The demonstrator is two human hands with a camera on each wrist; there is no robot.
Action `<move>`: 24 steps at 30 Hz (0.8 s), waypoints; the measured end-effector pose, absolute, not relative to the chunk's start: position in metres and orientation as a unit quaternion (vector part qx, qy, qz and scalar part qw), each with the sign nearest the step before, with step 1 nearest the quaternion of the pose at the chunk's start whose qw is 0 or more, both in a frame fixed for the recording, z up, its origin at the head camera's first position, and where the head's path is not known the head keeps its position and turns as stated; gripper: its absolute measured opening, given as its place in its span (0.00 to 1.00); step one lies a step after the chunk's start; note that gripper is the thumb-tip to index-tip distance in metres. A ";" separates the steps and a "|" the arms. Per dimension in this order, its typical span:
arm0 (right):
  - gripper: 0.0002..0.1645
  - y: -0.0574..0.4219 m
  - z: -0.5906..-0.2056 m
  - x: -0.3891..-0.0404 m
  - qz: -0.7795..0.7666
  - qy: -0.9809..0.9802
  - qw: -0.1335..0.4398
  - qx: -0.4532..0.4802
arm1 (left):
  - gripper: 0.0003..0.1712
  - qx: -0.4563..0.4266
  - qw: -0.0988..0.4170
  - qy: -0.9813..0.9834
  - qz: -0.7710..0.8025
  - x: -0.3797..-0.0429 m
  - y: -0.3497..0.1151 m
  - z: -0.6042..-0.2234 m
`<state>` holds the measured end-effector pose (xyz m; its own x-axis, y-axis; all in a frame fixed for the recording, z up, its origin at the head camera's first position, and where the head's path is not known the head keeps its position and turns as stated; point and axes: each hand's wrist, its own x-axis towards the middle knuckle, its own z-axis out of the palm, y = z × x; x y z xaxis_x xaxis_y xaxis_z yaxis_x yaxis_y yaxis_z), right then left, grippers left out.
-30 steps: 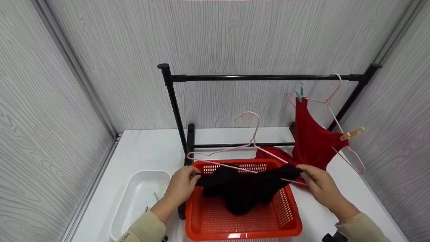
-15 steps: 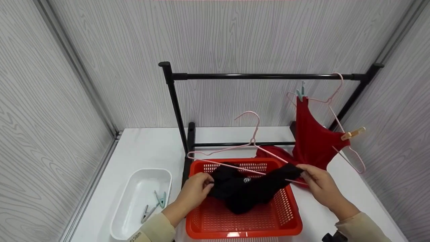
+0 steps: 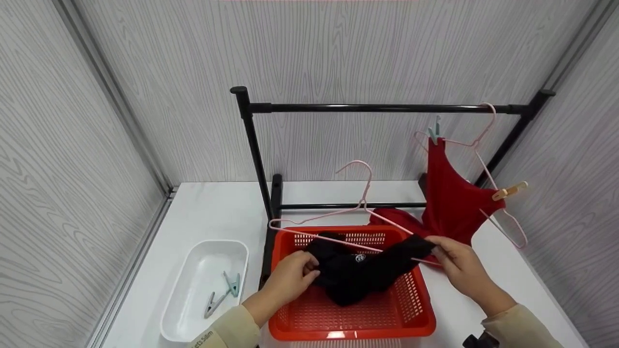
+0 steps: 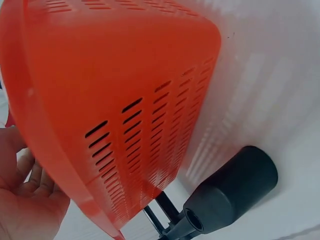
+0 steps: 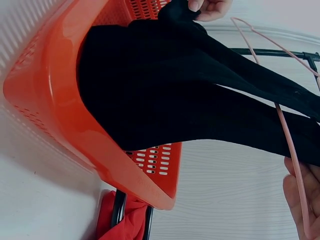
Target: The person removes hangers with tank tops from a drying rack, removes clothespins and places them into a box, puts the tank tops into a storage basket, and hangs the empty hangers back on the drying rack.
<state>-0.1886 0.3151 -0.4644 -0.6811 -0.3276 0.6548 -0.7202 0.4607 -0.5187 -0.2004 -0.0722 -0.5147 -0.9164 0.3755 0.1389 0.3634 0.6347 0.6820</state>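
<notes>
A small black garment [image 3: 375,270] with a round white mark hangs down into the red basket [image 3: 290,331]. My left hand [image 3: 290,276] pinches its left side over the basket. In the left wrist view that hand [image 4: 30,195] is partly hidden by the basket wall. My right hand [image 3: 459,263] pinches the garment's raised right end beside the end of a pink hanger [image 3: 316,217]. The right wrist view shows the black cloth [image 5: 160,90] stretched from the basket toward my right hand [image 5: 300,192], with the hanger bar passing through it.
Behind stands a black rack [image 3: 338,108], with a red garment [image 3: 449,198] pegged to another pink hanger at its right. A white tray [image 3: 181,299] at left holds a green clothespin [image 3: 233,284] and a grey clothespin [image 3: 213,305].
My left hand has moved right and slightly down, bunching the garment's left side, and the white mark has come into view. My right hand has stayed in place.
</notes>
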 end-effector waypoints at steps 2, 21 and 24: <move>0.23 0.314 -0.464 -0.188 0.408 -0.823 0.238 0.316 | 0.07 0.202 0.018 0.902 0.380 -0.200 -0.072 -0.514; 0.23 0.313 -0.467 -0.190 0.410 -0.825 0.228 0.315 | 0.05 0.284 -0.301 0.849 0.329 -0.213 -0.065 -0.472; 0.23 0.313 -0.466 -0.190 0.399 -0.832 0.228 0.311 | 0.08 0.286 -0.374 0.822 0.321 -0.219 -0.065 -0.462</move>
<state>-0.1899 0.3126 -0.4657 -0.7028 -0.3360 0.6271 -0.6994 0.4880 -0.5222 -0.2192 -0.0645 -0.4621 -0.5575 0.2304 0.7976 0.7096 0.6308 0.3138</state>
